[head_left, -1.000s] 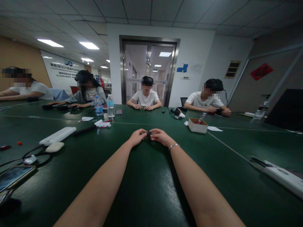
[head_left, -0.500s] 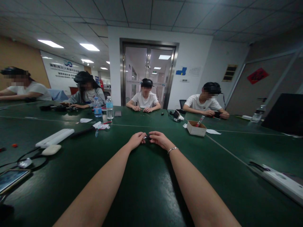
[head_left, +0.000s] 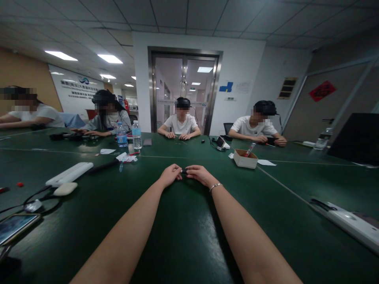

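Note:
Between my hands, just above or on the green table (head_left: 177, 228), is a small black object with a silvery end (head_left: 184, 171); it is too small to name. My left hand (head_left: 170, 176) is closed on its silvery left end with thumb and fingers. The fingers of my right hand (head_left: 200, 174), bent and pinched together, grip its black right end. A silver bracelet (head_left: 215, 187) circles my right wrist. My fingers cover much of the object.
An open cardboard box (head_left: 245, 159) stands ahead to the right. Water bottles (head_left: 136, 136) and papers (head_left: 126, 157) are ahead left. Nearer left lie a white device (head_left: 69, 174), cables and a phone (head_left: 17, 228); a power strip (head_left: 349, 223) lies right. Several people sit across the table.
The object's silvery end shows slightly less between my fingers, and its black part sits a little further left. My hands have hardly moved; the view has shifted slightly.

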Demonstrator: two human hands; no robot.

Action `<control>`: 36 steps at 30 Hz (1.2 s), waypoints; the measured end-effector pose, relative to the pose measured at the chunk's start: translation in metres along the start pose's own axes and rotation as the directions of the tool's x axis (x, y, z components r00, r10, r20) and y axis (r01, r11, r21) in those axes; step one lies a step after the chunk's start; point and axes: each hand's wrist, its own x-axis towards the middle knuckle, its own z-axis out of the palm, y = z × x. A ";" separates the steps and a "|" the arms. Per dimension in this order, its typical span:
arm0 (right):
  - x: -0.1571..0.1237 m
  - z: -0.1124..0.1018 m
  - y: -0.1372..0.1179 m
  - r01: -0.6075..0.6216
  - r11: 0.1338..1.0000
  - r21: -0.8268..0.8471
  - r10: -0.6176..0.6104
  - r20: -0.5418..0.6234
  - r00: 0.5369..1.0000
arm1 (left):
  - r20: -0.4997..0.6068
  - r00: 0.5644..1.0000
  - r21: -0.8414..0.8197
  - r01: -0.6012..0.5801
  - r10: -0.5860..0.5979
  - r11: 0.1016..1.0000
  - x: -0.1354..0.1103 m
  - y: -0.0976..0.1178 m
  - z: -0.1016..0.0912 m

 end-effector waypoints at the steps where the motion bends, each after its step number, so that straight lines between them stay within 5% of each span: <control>1: 0.000 0.000 0.000 0.002 1.000 -0.007 -0.002 0.005 1.000 | -0.005 1.000 0.003 0.000 0.000 1.000 0.001 -0.002 0.000; 17: 0.000 -0.002 0.002 0.035 0.999 0.016 -0.035 0.002 0.999 | 0.006 0.998 -0.053 -0.060 0.060 0.997 0.004 -0.008 0.002; 28: -0.006 -0.001 0.000 0.002 1.000 -0.011 -0.002 0.012 1.000 | 0.020 1.000 0.089 0.009 -0.010 0.996 -0.005 0.006 0.000; 36: -0.007 0.000 0.002 0.026 0.998 -0.058 -0.023 0.046 0.999 | -0.099 0.994 0.325 -0.009 0.043 0.946 -0.007 0.006 0.000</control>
